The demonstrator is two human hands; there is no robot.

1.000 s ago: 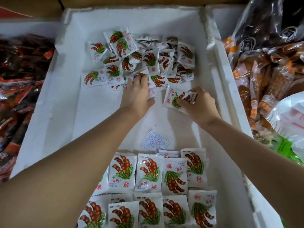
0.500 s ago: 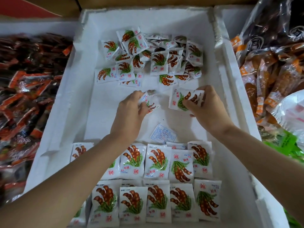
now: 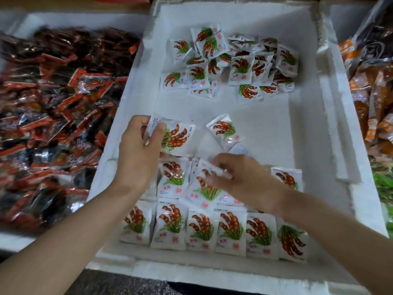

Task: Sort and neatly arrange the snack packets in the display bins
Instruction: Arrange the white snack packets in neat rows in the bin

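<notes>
2 hands are inside the white foam bin [image 3: 331, 107], the middle bin of 3 in view. The left hand [image 3: 138, 154] is closed around the left edge of a white packet [image 3: 177, 138] printed with brown pods and green leaves, held above the bin floor at the middle left. A second wrapper edge shows behind the thumb; whether this hand holds more than 1 packet cannot be told. The right hand [image 3: 242, 179] has its fingers curled and pinches the upper edge of a tilted packet [image 3: 202, 190], which lies slanted across the second row.

Packet locations in the middle bin:
- Front row [image 3: 212, 231]: 6 packets, upright, side by side, along the near wall.
- Second row [image 3: 173, 175]: directly behind the front row, partly covered by both hands.
- Loose packet [image 3: 225, 130]: alone on the bin floor, tilted, just beyond the right hand.
- Unsorted pile [image 3: 234, 64]: overlapping packets at the far end, well apart from the rows.

The left bin holds red and dark packets [image 3: 53, 103] in a heap. The right bin holds orange packets [image 3: 374, 107].
</notes>
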